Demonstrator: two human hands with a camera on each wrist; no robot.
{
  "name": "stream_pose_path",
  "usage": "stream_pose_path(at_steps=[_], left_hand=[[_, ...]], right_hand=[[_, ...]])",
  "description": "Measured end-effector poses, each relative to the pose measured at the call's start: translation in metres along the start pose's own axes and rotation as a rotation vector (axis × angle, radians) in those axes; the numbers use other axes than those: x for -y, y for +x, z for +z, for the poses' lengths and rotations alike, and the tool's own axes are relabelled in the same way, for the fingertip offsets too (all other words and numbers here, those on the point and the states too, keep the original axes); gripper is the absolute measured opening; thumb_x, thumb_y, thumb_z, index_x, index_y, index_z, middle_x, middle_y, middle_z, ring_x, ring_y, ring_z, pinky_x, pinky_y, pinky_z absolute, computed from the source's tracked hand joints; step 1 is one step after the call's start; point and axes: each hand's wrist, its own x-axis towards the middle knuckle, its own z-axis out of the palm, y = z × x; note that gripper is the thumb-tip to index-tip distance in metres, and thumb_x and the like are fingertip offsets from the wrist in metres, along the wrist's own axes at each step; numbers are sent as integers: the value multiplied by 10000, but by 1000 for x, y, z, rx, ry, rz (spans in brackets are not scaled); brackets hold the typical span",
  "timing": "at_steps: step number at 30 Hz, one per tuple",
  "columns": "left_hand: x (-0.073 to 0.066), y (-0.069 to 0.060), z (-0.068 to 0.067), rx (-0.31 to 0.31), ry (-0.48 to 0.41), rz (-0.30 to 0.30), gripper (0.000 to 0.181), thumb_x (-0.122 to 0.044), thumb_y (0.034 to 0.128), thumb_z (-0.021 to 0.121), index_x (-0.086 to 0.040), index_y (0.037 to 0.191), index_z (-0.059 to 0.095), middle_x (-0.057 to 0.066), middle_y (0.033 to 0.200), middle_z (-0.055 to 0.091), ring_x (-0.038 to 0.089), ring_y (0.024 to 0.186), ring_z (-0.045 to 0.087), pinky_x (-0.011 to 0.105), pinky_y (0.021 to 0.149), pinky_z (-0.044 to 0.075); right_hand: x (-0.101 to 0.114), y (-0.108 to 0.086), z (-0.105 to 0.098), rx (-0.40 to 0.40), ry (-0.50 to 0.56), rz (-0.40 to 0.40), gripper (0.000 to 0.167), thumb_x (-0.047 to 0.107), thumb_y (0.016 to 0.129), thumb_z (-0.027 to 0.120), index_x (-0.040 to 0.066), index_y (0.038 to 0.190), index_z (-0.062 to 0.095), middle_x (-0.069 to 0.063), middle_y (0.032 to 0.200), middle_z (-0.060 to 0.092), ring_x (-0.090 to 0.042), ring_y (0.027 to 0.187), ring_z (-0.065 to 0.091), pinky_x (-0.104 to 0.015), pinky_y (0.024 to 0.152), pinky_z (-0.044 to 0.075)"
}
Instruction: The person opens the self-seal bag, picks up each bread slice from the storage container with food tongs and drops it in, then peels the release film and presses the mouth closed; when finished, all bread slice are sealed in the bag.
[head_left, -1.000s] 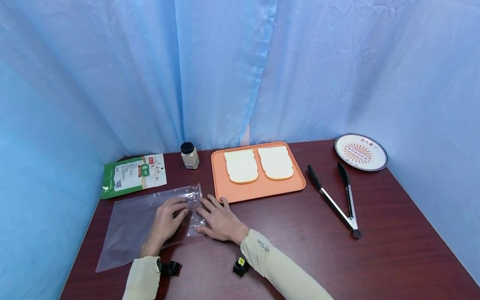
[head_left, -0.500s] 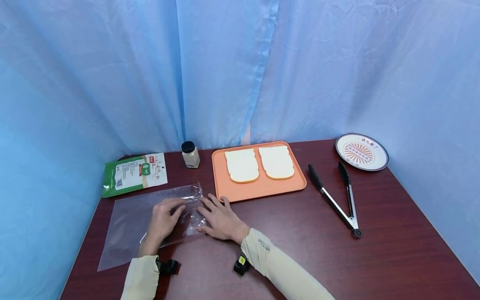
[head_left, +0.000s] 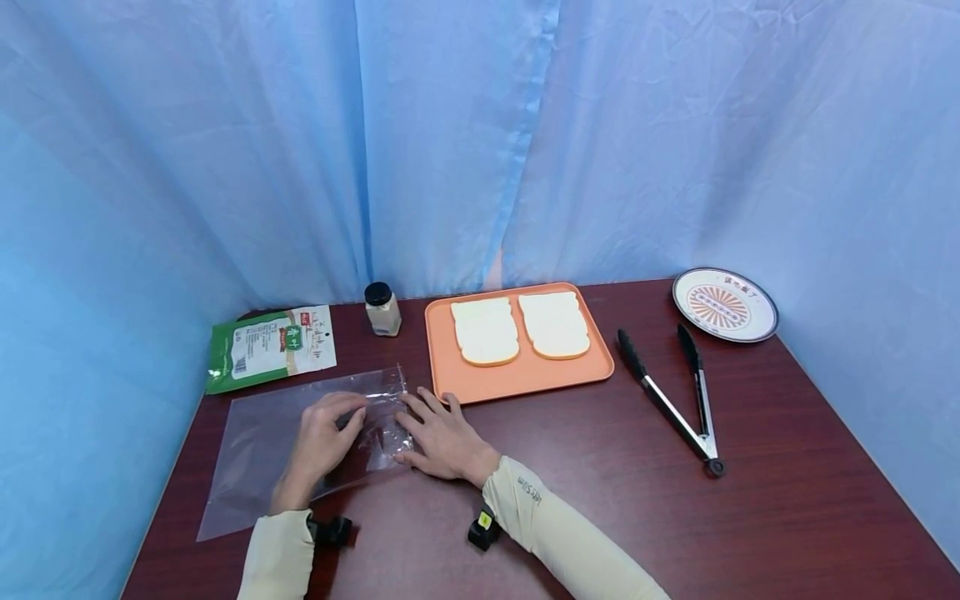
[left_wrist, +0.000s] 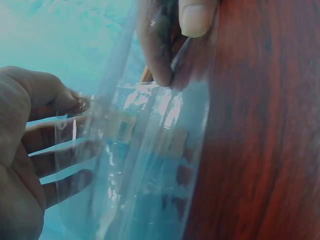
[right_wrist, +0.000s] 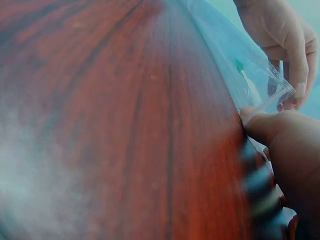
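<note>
Toward the left side of the table [head_left: 570,517], a clear plastic bag [head_left: 255,454] lies flat, its crinkled right end [head_left: 386,454] between a person's two hands. From where I sit, the step in hand looks like parting the bag's two layers at that end, which I take to be the mouth. To do it well, I would want the right hand [head_left: 446,437] to pin the lower layer lightly while the left hand [head_left: 318,437] draws the upper one up and back; a small rub between thumb and forefinger should free layers that cling. Slow is better than hard, since thin plastic could crease or tear, and a sharp tug could nudge the orange tray [head_left: 510,386] close by the right fingers.

As for the hands, I read the left as arched, thumb and forefinger brought together with the plastic nipped between them, the other fingers loosely apart behind it in the left wrist view. The right is spread wide, fingers fanned and touching the crinkled end, thumb at its near edge. Glare and blur leave me unable to tell whether that thumb presses on one layer or both.
</note>
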Motion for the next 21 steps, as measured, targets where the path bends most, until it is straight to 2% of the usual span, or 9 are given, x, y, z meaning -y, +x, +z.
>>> stream_pose_path(at_steps=[10,21], left_hand=[[-4,0,1,-49,142,105,152,30,785,799,-13,930,794,98,864,694,262,864,626,448,770,532],[-7,2,11,-72,151,193,116,25,733,837,-26,825,790,84,825,713,262,851,630,421,761,539]], right_hand=[[-1,0,2,-18,-6,-6,604,619,996,438,256,1478,470,-7,1615,379,-276,1501,359,-532,1135,348],[1,1,0,35,-5,21,627,637,997,410,270,1505,438,0,1629,358,-261,1531,305,-529,1167,322]])
